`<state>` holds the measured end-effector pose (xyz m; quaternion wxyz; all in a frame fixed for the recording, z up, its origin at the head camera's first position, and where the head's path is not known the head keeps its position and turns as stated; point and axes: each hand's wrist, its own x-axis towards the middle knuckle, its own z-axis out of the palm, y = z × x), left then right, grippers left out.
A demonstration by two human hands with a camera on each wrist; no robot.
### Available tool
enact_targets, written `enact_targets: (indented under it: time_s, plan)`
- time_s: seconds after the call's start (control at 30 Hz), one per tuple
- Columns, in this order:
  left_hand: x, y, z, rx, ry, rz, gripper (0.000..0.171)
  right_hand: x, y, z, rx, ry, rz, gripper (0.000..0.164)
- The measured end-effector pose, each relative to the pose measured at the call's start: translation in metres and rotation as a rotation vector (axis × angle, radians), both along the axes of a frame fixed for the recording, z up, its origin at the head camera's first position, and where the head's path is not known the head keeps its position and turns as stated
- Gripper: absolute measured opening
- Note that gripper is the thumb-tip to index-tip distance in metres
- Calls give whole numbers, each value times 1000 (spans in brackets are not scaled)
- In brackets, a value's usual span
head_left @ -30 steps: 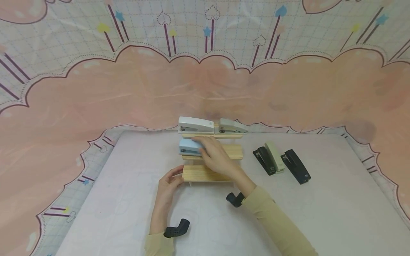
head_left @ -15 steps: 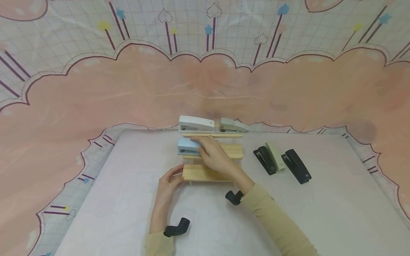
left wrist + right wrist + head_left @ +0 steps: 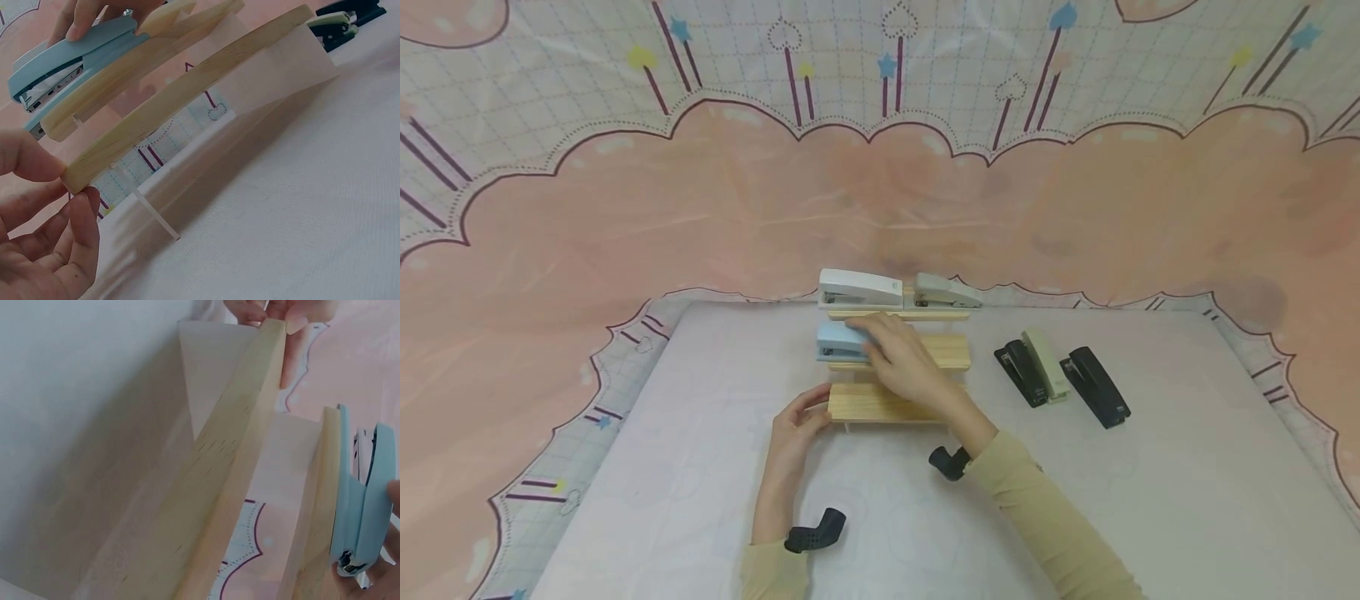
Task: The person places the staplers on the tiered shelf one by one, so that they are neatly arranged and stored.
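Observation:
My right hand (image 3: 906, 358) grips a light blue stapler (image 3: 841, 342) from above, on the left end of the middle wooden shelf (image 3: 951, 352) of a three-tier stand. In the left wrist view the stapler (image 3: 69, 65) lies lengthwise along its board; the hand covers its rear end in the head view. My left hand (image 3: 796, 427) pinches the left end of the lowest shelf (image 3: 872, 404) between thumb and fingers. On the top tier stand a white stapler (image 3: 861, 289) and, to its right, a grey-green stapler (image 3: 946, 292).
Right of the stand, a black stapler (image 3: 1021, 373), a pale green stapler (image 3: 1045, 364) and another black stapler (image 3: 1095, 387) lie on the white-covered table (image 3: 685, 433). Clear side panels (image 3: 275, 81) hold up the boards. A patterned cloth (image 3: 737, 217) hangs behind.
The blue stapler has shifted very slightly left along the middle shelf with my right hand on it. My left hand keeps its hold on the lowest shelf.

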<state>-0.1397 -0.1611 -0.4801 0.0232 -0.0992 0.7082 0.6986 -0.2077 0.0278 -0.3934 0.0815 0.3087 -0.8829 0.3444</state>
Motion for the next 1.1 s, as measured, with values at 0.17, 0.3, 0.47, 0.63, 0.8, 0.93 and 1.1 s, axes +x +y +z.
enact_targets:
  time_s: [0.17, 0.3, 0.47, 0.63, 0.8, 0.93, 1.1]
  plan:
    - [0, 0, 0, 3, 1, -1, 47, 2, 3, -2, -24, 42, -25, 39]
    - [0, 0, 0, 11, 0, -3, 47, 5, 5, -4, -30, 77, -39, 37]
    - [0, 0, -1, 12, 5, 2, 47, 8, 8, -4, -12, 130, -64, 38]
    - [0, 1, -1, 29, 20, 10, 47, 13, 14, -2, -27, 137, -92, 39]
    - [0, 1, -1, 34, 23, 12, 47, 20, 24, -1, -68, 141, -112, 40]
    - [0, 2, 0, 21, 19, 10, 47, 24, 33, -1, -102, 147, -117, 41]
    - [0, 2, 0, 9, 8, 14, 47, 29, 44, -3, -138, 127, -144, 41]
